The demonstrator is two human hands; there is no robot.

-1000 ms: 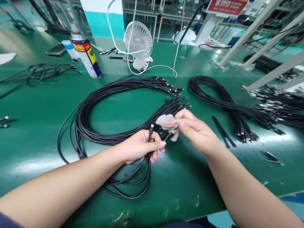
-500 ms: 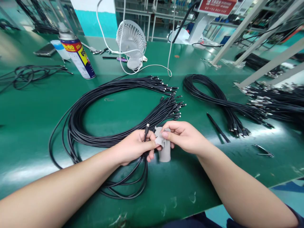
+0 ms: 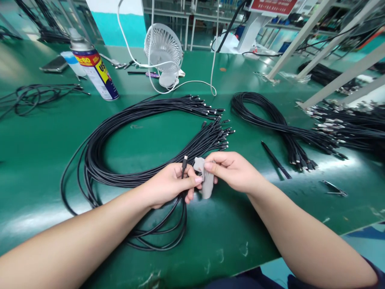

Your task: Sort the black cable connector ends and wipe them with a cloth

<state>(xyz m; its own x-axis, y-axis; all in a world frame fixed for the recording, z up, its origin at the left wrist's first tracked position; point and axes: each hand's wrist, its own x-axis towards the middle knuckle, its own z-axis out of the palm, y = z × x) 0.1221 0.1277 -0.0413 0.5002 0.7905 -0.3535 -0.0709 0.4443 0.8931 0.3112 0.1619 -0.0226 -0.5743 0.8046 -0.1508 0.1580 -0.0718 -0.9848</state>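
My left hand (image 3: 168,184) is closed around a black USB cable (image 3: 184,162), whose small metal plug points up above the fingers. Loops of that cable hang below the hand onto the green table. Between both hands is a crumpled grey cloth (image 3: 207,188). My right hand (image 3: 233,170) pinches its upper part with thumb and fingers, while the left thumb tip touches its left side. Just behind the hands curves a big bundle of black cables (image 3: 99,148), with its plug ends gathered toward the right.
A second cable bundle (image 3: 261,106) and a black pen (image 3: 275,159) lie to the right, near metal tweezers (image 3: 334,188). At the back stand a spray can (image 3: 94,72) and a white fan (image 3: 164,46) with a white cord. Slanted posts (image 3: 345,80) rise at the right.
The grey cloth has shifted and been refolded between my fingers, its lower end rising slightly. The cable stays in my left hand. The whole view has moved a little.
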